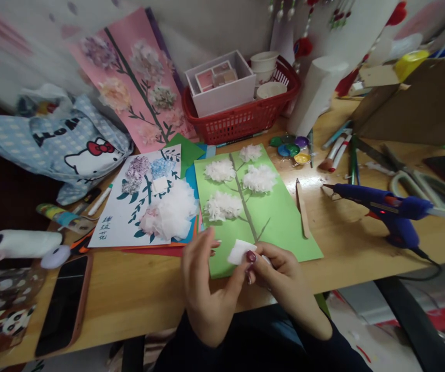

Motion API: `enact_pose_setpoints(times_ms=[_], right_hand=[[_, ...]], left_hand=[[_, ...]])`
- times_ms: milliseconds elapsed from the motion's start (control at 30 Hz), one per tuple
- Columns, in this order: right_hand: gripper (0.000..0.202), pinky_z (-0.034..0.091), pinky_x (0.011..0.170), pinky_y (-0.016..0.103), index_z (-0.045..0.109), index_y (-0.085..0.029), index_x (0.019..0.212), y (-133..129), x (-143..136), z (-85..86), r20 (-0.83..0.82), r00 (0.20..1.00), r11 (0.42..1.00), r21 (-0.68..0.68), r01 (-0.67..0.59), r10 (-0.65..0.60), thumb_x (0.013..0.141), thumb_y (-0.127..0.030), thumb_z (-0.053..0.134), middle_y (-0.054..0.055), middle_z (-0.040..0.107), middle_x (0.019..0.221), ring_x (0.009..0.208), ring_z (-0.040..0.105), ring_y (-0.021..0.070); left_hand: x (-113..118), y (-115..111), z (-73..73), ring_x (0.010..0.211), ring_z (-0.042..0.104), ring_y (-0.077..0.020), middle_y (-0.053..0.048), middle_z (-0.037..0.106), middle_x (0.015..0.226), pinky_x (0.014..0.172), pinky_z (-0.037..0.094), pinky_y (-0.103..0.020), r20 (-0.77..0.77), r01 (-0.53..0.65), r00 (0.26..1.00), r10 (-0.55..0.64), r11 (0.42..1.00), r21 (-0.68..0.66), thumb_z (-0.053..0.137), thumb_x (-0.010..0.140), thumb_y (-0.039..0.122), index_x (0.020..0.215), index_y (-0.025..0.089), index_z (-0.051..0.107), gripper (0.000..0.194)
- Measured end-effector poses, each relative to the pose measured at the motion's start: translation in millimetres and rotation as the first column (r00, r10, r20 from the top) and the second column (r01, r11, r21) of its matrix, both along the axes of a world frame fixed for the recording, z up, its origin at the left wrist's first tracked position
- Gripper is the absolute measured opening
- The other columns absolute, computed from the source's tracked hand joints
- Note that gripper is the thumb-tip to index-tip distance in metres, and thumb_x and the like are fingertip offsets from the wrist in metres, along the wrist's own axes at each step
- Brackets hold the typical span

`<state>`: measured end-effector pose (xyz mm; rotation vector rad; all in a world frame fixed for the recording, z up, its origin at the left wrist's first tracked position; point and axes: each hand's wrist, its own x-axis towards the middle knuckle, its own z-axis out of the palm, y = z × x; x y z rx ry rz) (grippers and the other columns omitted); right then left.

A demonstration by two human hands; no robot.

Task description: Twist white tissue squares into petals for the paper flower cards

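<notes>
A small white piece of tissue paper point(239, 251) is pinched between the thumb and fingers of my right hand point(284, 274). Beside it, my left hand point(209, 289) has its fingers raised and apart, with its thumb tip at the edge of the paper near my right fingertips. Both hands are over the lower edge of a green sheet point(280, 227), which bears a painted branch and several white ruffled paper flowers point(260, 179). To the left, a loose pile of thin white tissue point(179, 206) lies on a white sheet point(117, 227) with coloured flowers and dark leaves.
A blue glue gun point(385, 204), scissors point(427, 183) and a wooden stick point(303, 209) lie on the right. Paint pots point(292, 150) and a red basket point(241, 121) stand behind. A phone point(65, 305) is at the left, near a patterned bag point(86, 139).
</notes>
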<state>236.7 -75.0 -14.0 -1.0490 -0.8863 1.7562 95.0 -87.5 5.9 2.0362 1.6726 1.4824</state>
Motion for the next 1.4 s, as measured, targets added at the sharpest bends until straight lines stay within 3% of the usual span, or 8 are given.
enact_pose_setpoints(times_ms=[100, 233, 433, 600, 800, 1067, 1233, 1400], right_hand=[[0.043, 0.025, 0.049, 0.023, 0.063, -0.015, 0.068, 0, 0, -0.6, 0.011, 1.000, 1.000, 0.011, -0.002, 0.001, 0.086, -0.054, 0.071, -0.001, 0.057, 0.057, 0.049, 0.035, 0.0079], [0.042, 0.029, 0.051, 0.023, 0.064, -0.016, 0.070, 0, 1, 0.4, 0.007, 1.000, 0.999, 0.046, -0.007, 0.007, 0.089, -0.052, 0.068, -0.001, 0.058, 0.059, 0.051, 0.039, 0.0088], [0.041, 0.028, 0.048, 0.025, 0.068, -0.016, 0.073, 1, -1, 5.2, 0.027, 0.999, 0.994, 0.106, -0.035, 0.033, 0.095, -0.050, 0.060, -0.001, 0.056, 0.059, 0.048, 0.033, 0.0092], [0.033, 0.033, 0.052, 0.025, 0.071, -0.018, 0.080, 2, 0, 9.0, 0.066, 0.997, 0.985, 0.170, -0.035, 0.024, 0.095, -0.046, 0.062, -0.003, 0.055, 0.058, 0.050, 0.039, 0.0107], [0.022, 0.034, 0.052, 0.026, 0.072, -0.016, 0.081, -1, 1, 8.0, 0.129, 0.991, 0.990, 0.132, -0.039, 0.022, 0.089, -0.037, 0.071, -0.004, 0.052, 0.054, 0.050, 0.043, 0.0116], [0.022, 0.034, 0.052, 0.025, 0.069, -0.017, 0.082, -2, 0, 7.7, 0.158, 0.987, 0.989, 0.146, -0.031, 0.007, 0.091, -0.036, 0.066, -0.003, 0.055, 0.059, 0.052, 0.046, 0.0115], [0.024, 0.034, 0.054, 0.025, 0.063, -0.017, 0.075, -1, 1, 11.6, 0.253, 0.967, 0.985, 0.157, -0.068, 0.027, 0.090, -0.036, 0.065, -0.004, 0.050, 0.060, 0.056, 0.044, 0.0119], [0.027, 0.030, 0.054, 0.025, 0.057, -0.019, 0.072, 0, 1, 11.9, 0.302, 0.952, 0.976, 0.192, -0.104, 0.041, 0.093, -0.036, 0.059, -0.004, 0.043, 0.061, 0.057, 0.039, 0.0119]], left_hand=[[-4, 0, 1.1, 0.104, 0.065, -0.0219, -0.008, 0.066, 0.114, 0.092, 0.054, -0.035, -0.100, 0.024, 0.995, -0.012, 0.992, 0.126, 0.074, 0.085, 0.015, 0.127, 0.021, 0.064, 0.043], [-8, 2, 3.2, 0.097, 0.066, -0.0201, -0.007, 0.071, 0.102, 0.090, 0.053, -0.033, -0.089, 0.186, 0.979, -0.184, 0.983, 0.005, 0.068, 0.091, 0.017, 0.109, 0.018, 0.072, 0.019], [-9, 3, -1.2, 0.095, 0.068, -0.0205, -0.007, 0.074, 0.101, 0.085, 0.055, -0.034, 0.004, 0.168, 0.986, -0.168, 0.983, -0.079, 0.064, 0.091, 0.013, 0.109, 0.021, 0.075, 0.022], [-11, 3, -1.4, 0.092, 0.069, -0.0194, -0.006, 0.074, 0.099, 0.083, 0.055, -0.032, 0.014, 0.158, 0.987, -0.157, 0.983, -0.094, 0.062, 0.091, 0.009, 0.106, 0.020, 0.076, 0.023], [-11, 3, -3.1, 0.093, 0.068, -0.0185, -0.006, 0.074, 0.098, 0.084, 0.054, -0.032, 0.009, 0.152, 0.988, -0.152, 0.981, -0.118, 0.061, 0.092, 0.010, 0.106, 0.020, 0.075, 0.022], [-11, 3, -1.6, 0.091, 0.068, -0.0203, -0.007, 0.073, 0.099, 0.083, 0.054, -0.034, 0.048, 0.212, 0.977, -0.208, 0.970, -0.120, 0.071, 0.087, 0.018, 0.113, 0.021, 0.073, 0.026], [-11, 5, -1.9, 0.090, 0.069, -0.0174, -0.004, 0.073, 0.093, 0.079, 0.056, -0.027, 0.230, 0.154, 0.967, -0.110, 0.971, -0.184, 0.064, 0.091, 0.012, 0.093, 0.023, 0.076, 0.016], [-24, 10, -2.6, 0.080, 0.068, -0.0169, -0.002, 0.073, 0.083, 0.075, 0.054, -0.025, 0.344, 0.001, 0.934, 0.101, 0.959, -0.283, 0.065, 0.091, 0.025, 0.079, 0.020, 0.071, 0.014]])
